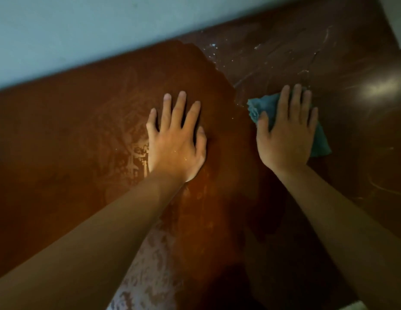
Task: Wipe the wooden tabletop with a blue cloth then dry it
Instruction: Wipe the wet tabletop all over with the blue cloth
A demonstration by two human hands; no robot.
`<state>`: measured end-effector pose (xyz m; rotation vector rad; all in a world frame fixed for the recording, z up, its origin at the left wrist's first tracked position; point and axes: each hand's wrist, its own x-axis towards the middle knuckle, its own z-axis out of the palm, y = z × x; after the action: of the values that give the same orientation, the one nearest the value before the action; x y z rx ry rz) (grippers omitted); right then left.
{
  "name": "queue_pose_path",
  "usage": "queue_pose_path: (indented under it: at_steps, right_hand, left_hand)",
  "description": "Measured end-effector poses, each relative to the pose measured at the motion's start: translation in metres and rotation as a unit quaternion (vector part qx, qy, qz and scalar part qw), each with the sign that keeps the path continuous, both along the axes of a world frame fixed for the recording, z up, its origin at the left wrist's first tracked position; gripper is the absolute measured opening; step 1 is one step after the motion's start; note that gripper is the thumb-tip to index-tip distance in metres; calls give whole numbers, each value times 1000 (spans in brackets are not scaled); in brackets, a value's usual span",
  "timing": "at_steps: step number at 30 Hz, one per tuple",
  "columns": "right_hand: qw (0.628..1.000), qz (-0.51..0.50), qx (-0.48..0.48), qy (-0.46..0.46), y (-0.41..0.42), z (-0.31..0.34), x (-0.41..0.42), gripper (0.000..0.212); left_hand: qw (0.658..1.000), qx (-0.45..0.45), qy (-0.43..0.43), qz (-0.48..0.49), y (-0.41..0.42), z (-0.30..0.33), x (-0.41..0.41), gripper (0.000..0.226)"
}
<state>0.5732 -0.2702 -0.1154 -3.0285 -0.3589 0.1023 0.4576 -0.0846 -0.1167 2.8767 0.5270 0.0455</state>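
Observation:
The dark reddish-brown wooden tabletop (60, 135) fills most of the head view. My left hand (176, 142) lies flat on it near the middle, fingers spread, holding nothing. My right hand (286, 135) presses flat on a crumpled blue cloth (321, 139), which pokes out on both sides of the palm. To the right of a curved boundary the wood looks darker and glossy, with pale specks and streaks; the part under my left hand looks lighter and matt. Pale smeared patches show beside and below my left wrist.
A pale blue-grey wall (83, 36) runs along the table's far edge. A light reflection (383, 88) glints on the glossy wood at the right. A pale object (355, 306) shows at the bottom edge.

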Motion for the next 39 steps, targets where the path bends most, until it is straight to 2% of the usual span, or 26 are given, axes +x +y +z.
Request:
queue_pose_path:
  at_steps: [3,7,11,16,20,24,27,29,34,39]
  right_hand:
    - [1000,21,7,-7,23,3,-21,74]
    - [986,160,35,-8,53,2,-56,69]
    - [967,251,37,-13,34,-2,-19,70]
    - [979,203,-8,-15,36,1,69,72]
    - [978,209,4,-18,50,1,71,71]
    - [935,353,17,-17,33,0,23,70]
    - [910,414,12,-5,20,-1,18,75]
    - [908,419,11,5,24,0,37,77]
    - [930,367,-10,18,76,5,99,78]
    - [923,385,-9,14,78,4,78,76]
  left_hand:
    - [1000,4,15,-1,1,2,0,55]
    - [1000,12,24,-9,2,2,-1,57]
    - [1000,11,19,-4,2,2,-1,56]
    - [1000,13,10,2,0,3,-1,55]
    - [1000,10,10,8,0,3,0,55]
    - [1000,14,8,8,0,4,0,56]
    - [1000,14,6,9,-1,4,1,55]
    - [1000,12,9,11,-1,5,1,55]
    - [1000,7,12,16,-1,6,1,54]
    - [1000,0,19,17,-1,7,1,54]
